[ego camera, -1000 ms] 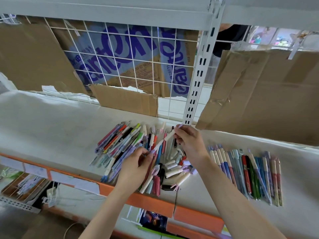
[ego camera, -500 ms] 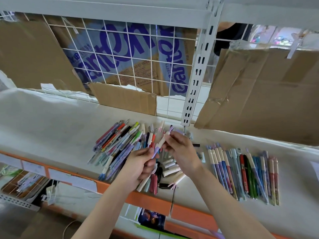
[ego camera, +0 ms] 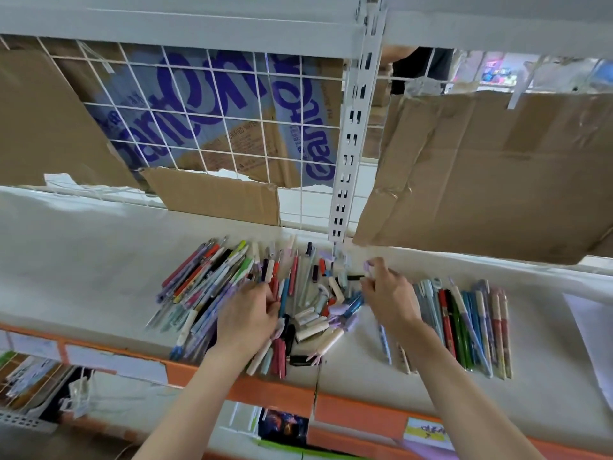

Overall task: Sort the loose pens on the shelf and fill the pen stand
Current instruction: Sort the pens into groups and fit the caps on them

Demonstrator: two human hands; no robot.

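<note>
A mixed pile of loose pens lies on the white-lined shelf. Short caps and stubby pens are scattered in the middle. To the right, a tidier row of pens lies side by side. My left hand rests on the pile with its fingers curled down among the pens; whether it holds one is hidden. My right hand is raised near the shelf's back and pinches a lilac-tipped pen, of which only the tip shows. No pen stand is in view.
A white slotted upright stands behind the pens, with a wire grid and cardboard sheets at the back. The shelf's orange front edge runs below my arms. A sheet of paper lies at the far right.
Both hands held one white, lilac-tipped pen between them. They have since separated: the left dropped onto the pile, the right moved right and back with the lilac tip.
</note>
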